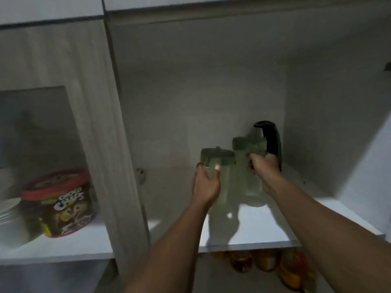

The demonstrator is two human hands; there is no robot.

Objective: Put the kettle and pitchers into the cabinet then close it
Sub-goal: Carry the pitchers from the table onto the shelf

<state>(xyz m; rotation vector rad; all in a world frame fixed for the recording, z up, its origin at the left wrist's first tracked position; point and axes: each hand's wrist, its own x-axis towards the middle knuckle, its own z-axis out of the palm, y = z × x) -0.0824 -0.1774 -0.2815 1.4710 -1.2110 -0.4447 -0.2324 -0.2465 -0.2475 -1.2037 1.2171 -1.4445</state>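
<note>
A Choco Chips tub (63, 203) stands in the left compartment, beyond the divider panel (118, 144). On the open cabinet's shelf (264, 235), the left hand (206, 182) wraps its grip around the shorter green pitcher (215, 166); the right hand (265, 168) clasps the taller pitcher (247, 157). The kettle (271, 142) stands behind, near the right wall. Bare shelf lies left of the pitchers.

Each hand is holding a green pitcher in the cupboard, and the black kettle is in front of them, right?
Not quite. In the head view the kettle stands behind the pitchers, at the back. The left hand holds one pitcher, the right hand the other.
</note>
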